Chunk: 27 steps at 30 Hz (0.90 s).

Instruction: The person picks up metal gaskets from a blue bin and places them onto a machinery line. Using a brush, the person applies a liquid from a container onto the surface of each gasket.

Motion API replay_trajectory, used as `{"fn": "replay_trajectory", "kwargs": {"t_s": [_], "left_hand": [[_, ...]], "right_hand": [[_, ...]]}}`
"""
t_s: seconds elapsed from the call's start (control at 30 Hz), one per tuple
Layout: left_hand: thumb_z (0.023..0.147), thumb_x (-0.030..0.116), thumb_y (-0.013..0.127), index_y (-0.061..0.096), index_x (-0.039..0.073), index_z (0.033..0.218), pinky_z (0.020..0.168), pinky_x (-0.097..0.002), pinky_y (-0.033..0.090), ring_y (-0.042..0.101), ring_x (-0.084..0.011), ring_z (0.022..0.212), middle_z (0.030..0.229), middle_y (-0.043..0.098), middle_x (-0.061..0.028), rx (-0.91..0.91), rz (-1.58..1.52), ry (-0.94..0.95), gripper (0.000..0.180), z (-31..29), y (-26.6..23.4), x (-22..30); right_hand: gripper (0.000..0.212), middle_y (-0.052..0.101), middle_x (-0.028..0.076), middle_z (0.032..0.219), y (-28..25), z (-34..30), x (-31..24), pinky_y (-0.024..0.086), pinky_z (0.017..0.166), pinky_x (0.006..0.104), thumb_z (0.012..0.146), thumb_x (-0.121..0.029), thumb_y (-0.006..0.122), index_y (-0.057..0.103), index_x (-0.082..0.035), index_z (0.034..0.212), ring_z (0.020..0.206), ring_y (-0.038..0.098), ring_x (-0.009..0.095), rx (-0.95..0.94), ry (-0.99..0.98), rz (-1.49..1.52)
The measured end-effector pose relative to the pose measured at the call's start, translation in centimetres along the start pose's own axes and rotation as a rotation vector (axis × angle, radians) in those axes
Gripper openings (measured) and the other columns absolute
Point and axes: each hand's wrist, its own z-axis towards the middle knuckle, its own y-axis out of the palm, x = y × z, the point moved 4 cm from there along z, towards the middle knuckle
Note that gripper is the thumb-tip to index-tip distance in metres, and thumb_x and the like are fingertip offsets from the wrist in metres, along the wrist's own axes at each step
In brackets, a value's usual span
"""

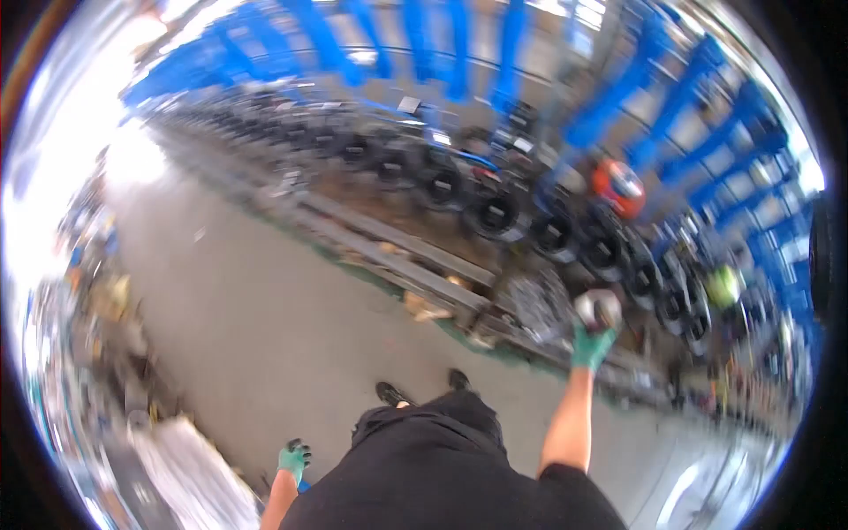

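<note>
green-gloved right hand [593, 344] gripped a pale round part [590, 305] beyond its palm, likely carrying; next move needed steady hold. left hand [293, 458] hung half-spread.

Through the feed I judge this to be a factory hall or large industrial workshop; motion blur keeps me from telling which trade. A long row of black, round, ring-like machine parts [442, 185] runs from the upper left to the right of the frame, and bright blue, long, narrow strips [512, 53] repeat above it along the upper edge. Below the row I see long grey beams [415, 246] beside a wide, smooth grey floor [247, 300] at left of centre. The left hand [294, 458], lower left, and right hand [594, 344], right of centre, wear green work gloves.
</note>
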Motion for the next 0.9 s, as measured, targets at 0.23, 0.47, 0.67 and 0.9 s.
{"fn": "replay_trajectory", "kwargs": {"t_s": [0.23,0.47,0.67,0.9], "left_hand": [[0.103,0.016,0.053,0.049,0.01,0.138,0.07,-0.0425,0.055,0.067,-0.0287,0.088,0.113,0.067,-0.0141,0.024,0.218,0.228,0.036,4.2,-6.5,11.3],[0.098,0.013,0.065,0.053,0.003,0.134,0.078,-0.0422,0.058,0.068,-0.0268,0.09,0.103,0.07,-0.0165,-0.105,0.348,0.29,0.039,11.1,-14.4,0.5],[0.099,0.011,0.063,0.054,0.003,0.133,0.079,-0.0403,0.058,0.069,-0.0268,0.089,0.104,0.071,-0.0173,-0.152,0.087,0.165,0.036,12.7,-13.1,0.0],[0.1,0.012,0.061,0.053,0.003,0.133,0.08,-0.0416,0.06,0.071,-0.0304,0.097,0.11,0.07,-0.0193,-0.154,0.293,0.321,0.035,16.8,-13.2,2.0]], "right_hand": [[0.101,0.049,0.004,0.132,-3.0,-7.7,5.9,0.043,0.106,0.0336,0.067,-0.006,0.089,0.028,-0.012,0.148,0.118,0.051,0.016,0.289,0.111,0.12],[0.097,0.051,0.006,0.13,-2.4,-9.2,3.4,0.042,0.107,0.0343,0.066,-0.006,0.091,0.031,-0.009,0.142,0.121,0.051,0.017,0.273,0.141,-0.024],[0.094,0.048,0.005,0.132,-1.7,-8.9,-3.9,0.043,0.108,0.0353,0.061,-0.004,0.089,0.037,-0.01,0.139,0.122,0.05,0.018,0.282,0.132,-0.001],[0.094,0.053,0.011,0.129,4.2,-11.8,-10.9,0.047,0.104,0.0351,0.062,-0.011,0.089,0.035,-0.004,0.139,0.12,0.055,0.023,0.044,-0.012,-0.272]]}}
